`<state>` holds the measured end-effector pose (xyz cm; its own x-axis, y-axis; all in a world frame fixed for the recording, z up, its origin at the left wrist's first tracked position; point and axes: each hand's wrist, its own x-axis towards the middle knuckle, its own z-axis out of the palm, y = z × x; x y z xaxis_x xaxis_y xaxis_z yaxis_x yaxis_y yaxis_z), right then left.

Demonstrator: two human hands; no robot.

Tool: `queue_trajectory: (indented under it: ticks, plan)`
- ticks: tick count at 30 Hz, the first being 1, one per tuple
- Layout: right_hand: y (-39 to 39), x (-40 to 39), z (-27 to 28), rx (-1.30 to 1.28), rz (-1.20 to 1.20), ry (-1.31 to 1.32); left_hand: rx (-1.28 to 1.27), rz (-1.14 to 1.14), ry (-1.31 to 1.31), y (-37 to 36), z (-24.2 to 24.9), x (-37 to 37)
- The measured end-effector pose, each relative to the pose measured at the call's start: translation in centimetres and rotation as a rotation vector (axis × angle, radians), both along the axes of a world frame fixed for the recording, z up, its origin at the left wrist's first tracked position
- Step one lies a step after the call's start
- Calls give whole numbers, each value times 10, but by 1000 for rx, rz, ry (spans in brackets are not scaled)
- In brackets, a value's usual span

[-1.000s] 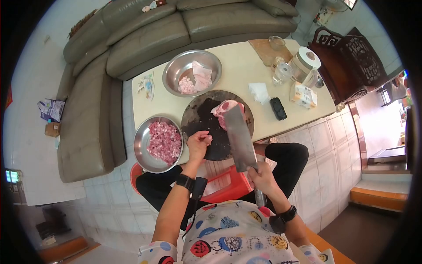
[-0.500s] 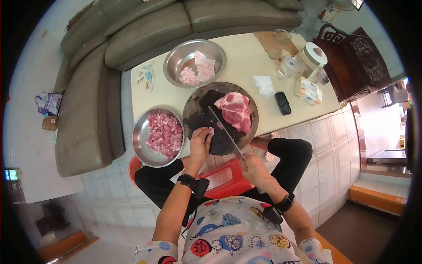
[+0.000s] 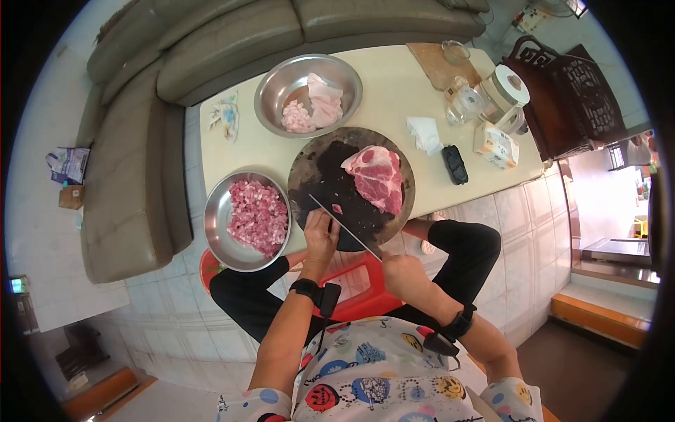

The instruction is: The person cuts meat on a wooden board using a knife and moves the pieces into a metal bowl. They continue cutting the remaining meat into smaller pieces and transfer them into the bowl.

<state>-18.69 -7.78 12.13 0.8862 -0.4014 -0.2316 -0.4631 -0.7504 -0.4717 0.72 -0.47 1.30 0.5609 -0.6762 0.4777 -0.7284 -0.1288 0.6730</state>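
A large piece of raw meat [image 3: 376, 178] lies on the right part of the round dark cutting board [image 3: 316, 165]. My right hand [image 3: 408, 280] grips the handle of a long knife [image 3: 346, 228], whose blade slants up and left across the board. Just below the blade tip, at the board's lower edge, is my left hand [image 3: 321, 232], its fingers curled together; what they hold, if anything, is hidden. A small meat scrap [image 3: 337, 209] sits beyond the blade. Diced meat [image 3: 258, 216] fills much of the steel bowl [image 3: 219, 243] at the left.
Behind the board, a steel basin [image 3: 271, 77] holds pale fatty pieces. To the right are a crumpled tissue [image 3: 424, 135], a black object [image 3: 454, 165], a tissue pack [image 3: 496, 145], a glass pitcher [image 3: 503, 91] and a brown board [image 3: 430, 65]. A red stool [image 3: 369, 295] stands below.
The knife and my right hand have shifted left and down, bringing the blade close to my left hand. My left hand has moved slightly left and down, leaving the small scrap on the board.
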Motion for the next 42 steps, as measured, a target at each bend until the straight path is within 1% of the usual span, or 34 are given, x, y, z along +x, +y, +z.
queue_trajectory:
  ticks: [4,7,9,11,13,15,16,17,18,19,21,22,24,25,26,27,28,29,30,32,33,34,36,37,39,40,42]
  plan:
    - [-11,26,-12,34,31,-20,8,-1,19,0,-5,2]
    - [-14,73,-24,1,58,-106,53,20,64,-2,-3,0]
    - [-13,98,-34,-16,78,-156,-93,12,17,-5,-5,2]
    - [-11,110,-38,-45,77,-158,-76,-2,15,-4,-5,3]
    - [-11,96,-29,-55,72,-146,-65,-10,14,-3,-1,5]
    - [-11,70,-26,-64,63,-127,15,4,23,-2,4,3]
    - [-12,56,-25,-70,42,-65,9,9,22,-1,2,2]
    - [-13,43,-24,-75,20,-2,76,67,45,0,1,2]
    - [-14,32,-27,-80,23,-3,143,122,68,1,-1,1]
    - [-15,21,-31,-102,1,4,136,124,67,3,0,0]
    - [-18,12,-32,-133,-22,7,179,223,82,7,2,1]
    - [-19,12,-30,-125,-40,7,174,223,80,10,2,0]
    - [-25,11,-30,-121,-54,-5,124,388,386,12,5,1]
    - [-30,8,-33,-55,-87,-65,27,389,503,12,7,1]
    - [-33,8,-34,15,-120,-122,24,390,497,11,8,2]
    - [-32,8,-33,17,-118,-125,-124,338,789,9,6,2]
    - [-32,9,-32,63,-191,-137,-274,277,1077,6,3,2]
    - [-31,10,-31,109,-265,-148,-262,213,1155,2,0,0]
    - [-30,10,-33,111,-267,-150,-260,212,1154,-3,4,-5]
    - [-27,10,-37,154,-298,-276,-107,271,1070,-12,11,-14]
    - [-24,11,-33,156,-306,-272,117,305,641,-13,9,-14]
    - [-23,12,-29,170,-314,-269,124,298,644,-11,7,-16]
    - [-20,12,-18,188,-329,-260,182,210,-15,-6,7,-20]
    - [-19,12,-13,202,-324,-242,188,205,-12,-5,2,-20]
    - [-15,11,-11,227,-320,-221,66,106,319,-1,-4,-17]
    - [-13,12,-12,234,-312,-229,76,108,319,2,-4,-15]
    - [-7,12,-14,248,-302,-235,194,185,430,5,-1,-12]
